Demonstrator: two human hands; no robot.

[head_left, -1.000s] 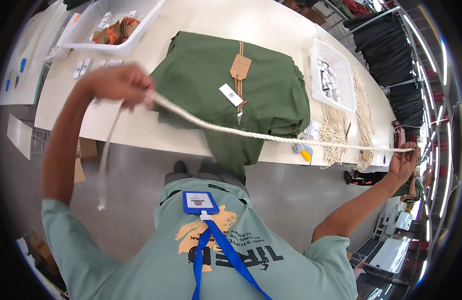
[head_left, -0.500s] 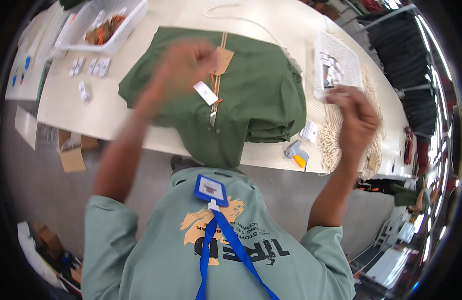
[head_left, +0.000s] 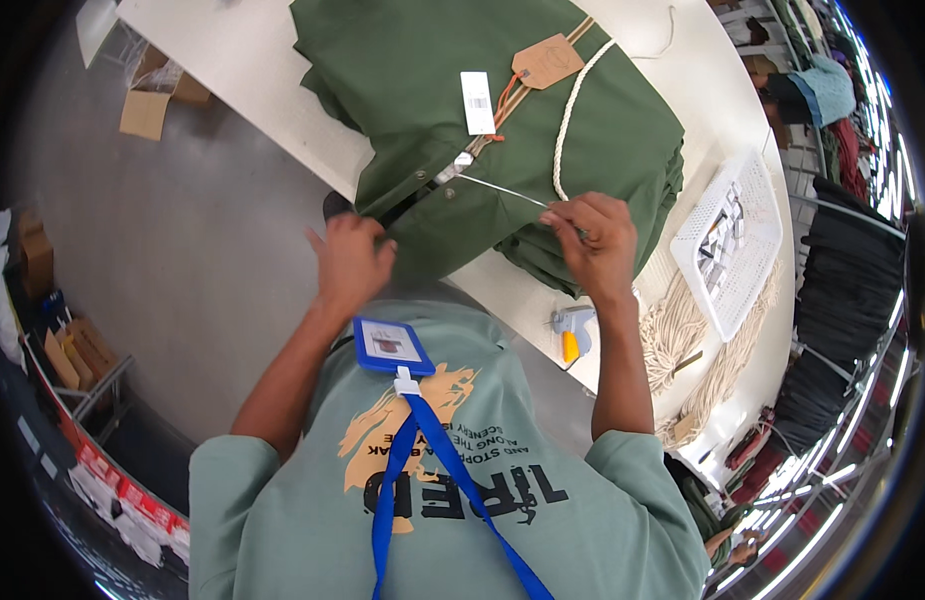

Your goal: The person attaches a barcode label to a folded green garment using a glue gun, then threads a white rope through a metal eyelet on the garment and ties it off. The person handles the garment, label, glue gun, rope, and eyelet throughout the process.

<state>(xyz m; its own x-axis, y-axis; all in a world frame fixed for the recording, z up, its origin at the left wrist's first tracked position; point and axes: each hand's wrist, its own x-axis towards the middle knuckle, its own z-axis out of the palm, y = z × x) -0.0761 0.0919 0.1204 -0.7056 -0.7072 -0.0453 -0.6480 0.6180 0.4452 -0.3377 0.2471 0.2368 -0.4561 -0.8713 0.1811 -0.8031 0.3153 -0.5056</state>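
Note:
A folded dark green garment (head_left: 542,130) with a brown tag and a white tag lies on the white table (head_left: 232,70). My right hand (head_left: 592,240) pinches a thin metal rod whose tip reaches the garment's waistband; a cream rope (head_left: 572,110) runs from that hand up across the garment. My left hand (head_left: 350,262) grips the garment's lower edge where it hangs over the table's front edge.
A white perforated tray (head_left: 727,240) sits at the right with a bundle of cream ropes (head_left: 682,340) beside it. A small tool with an orange part (head_left: 572,335) lies near the table edge. Cardboard boxes (head_left: 152,100) stand on the floor at left. Clothes racks fill the right.
My hands were spread wide with the rope stretched between them; now both have come in close to the garment's lower edge. The view has swung left and nearer.

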